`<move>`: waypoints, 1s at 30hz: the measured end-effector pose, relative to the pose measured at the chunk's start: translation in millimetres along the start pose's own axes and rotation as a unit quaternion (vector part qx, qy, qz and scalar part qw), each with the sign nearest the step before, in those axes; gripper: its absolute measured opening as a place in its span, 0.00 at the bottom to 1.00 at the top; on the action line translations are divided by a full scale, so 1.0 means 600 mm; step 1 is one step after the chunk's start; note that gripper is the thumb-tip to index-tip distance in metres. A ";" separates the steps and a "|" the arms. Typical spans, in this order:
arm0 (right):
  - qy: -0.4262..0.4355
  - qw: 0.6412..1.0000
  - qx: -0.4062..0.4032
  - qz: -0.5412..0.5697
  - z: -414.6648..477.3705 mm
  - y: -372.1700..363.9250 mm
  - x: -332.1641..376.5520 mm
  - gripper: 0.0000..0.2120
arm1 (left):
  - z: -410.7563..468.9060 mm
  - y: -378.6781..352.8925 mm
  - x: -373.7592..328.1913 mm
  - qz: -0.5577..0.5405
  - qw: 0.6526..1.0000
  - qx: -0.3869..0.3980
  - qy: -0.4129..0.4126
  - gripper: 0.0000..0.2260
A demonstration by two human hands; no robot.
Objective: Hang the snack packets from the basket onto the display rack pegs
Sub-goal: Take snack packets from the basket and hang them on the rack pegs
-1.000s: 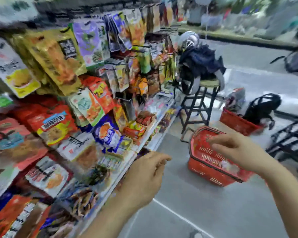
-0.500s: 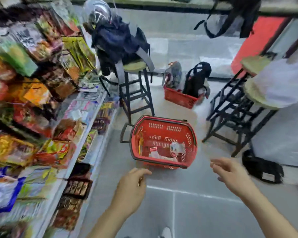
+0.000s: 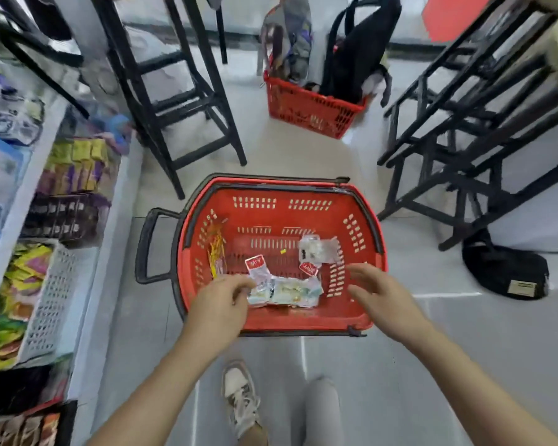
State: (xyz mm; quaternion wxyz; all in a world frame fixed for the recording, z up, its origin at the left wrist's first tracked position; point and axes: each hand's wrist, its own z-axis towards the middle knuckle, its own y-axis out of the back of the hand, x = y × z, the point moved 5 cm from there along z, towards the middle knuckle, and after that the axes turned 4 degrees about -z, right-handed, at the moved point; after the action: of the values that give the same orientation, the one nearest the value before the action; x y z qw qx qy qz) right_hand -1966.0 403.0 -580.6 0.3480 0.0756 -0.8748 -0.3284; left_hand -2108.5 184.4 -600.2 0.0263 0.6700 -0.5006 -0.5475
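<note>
Head view, looking down at the floor: your left hand (image 3: 219,304) was over the near left part of the red basket (image 3: 271,201). Its fingers were loosely bent and its thumb lay forward. The fingertips sat right at the left end of a pale bundle of snack packets (image 3: 285,292), and nothing was wrapped in them. Motion blur hid whether they actually touched the bundle.

Your right hand (image 3: 379,299) was over the basket's near right corner. Its fingers were spread and nearly straight, pointing left toward the same bundle, and it held nothing.

The bundle lay flat on the basket floor toward the near side, between your two hands, with two red header tags sticking up at its far edge. A clear packet (image 3: 319,249) lay farther back on the right of the basket floor. An orange-yellow packet (image 3: 216,249) leaned against the left wall.

The basket stood on the grey floor with its black handle (image 3: 144,246) folded out to the left. The snack shelves (image 3: 71,169) ran along the left. A black stool (image 3: 174,91) stood far left, and a second red basket (image 3: 310,107) stood beyond it with a black backpack (image 3: 358,49) inside. Stacked stools (image 3: 464,140) stood to the right, with a black bag (image 3: 506,272) on the floor beside them. Your shoe (image 3: 240,397) showed at the near edge.
</note>
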 end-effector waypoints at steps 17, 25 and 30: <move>0.090 0.913 0.073 -0.392 0.484 -0.154 -0.200 0.31 | 0.607 -0.626 0.219 0.065 0.990 0.116 -0.037 0.34; 0.104 0.909 0.041 -0.402 0.489 -0.148 -0.218 0.40 | 0.569 -0.618 0.172 0.042 0.975 0.219 0.000 0.19; 0.098 0.918 0.075 -0.377 0.486 -0.164 -0.227 0.38 | 0.528 -0.453 0.077 0.033 0.956 0.259 -0.132 0.02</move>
State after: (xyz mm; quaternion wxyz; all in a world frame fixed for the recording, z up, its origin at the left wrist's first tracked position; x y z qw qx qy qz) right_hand -2065.7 528.4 -876.4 0.2752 0.4575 -0.7654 -0.3593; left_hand -2179.6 449.9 -917.7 -0.1963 0.5585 -0.6460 -0.4819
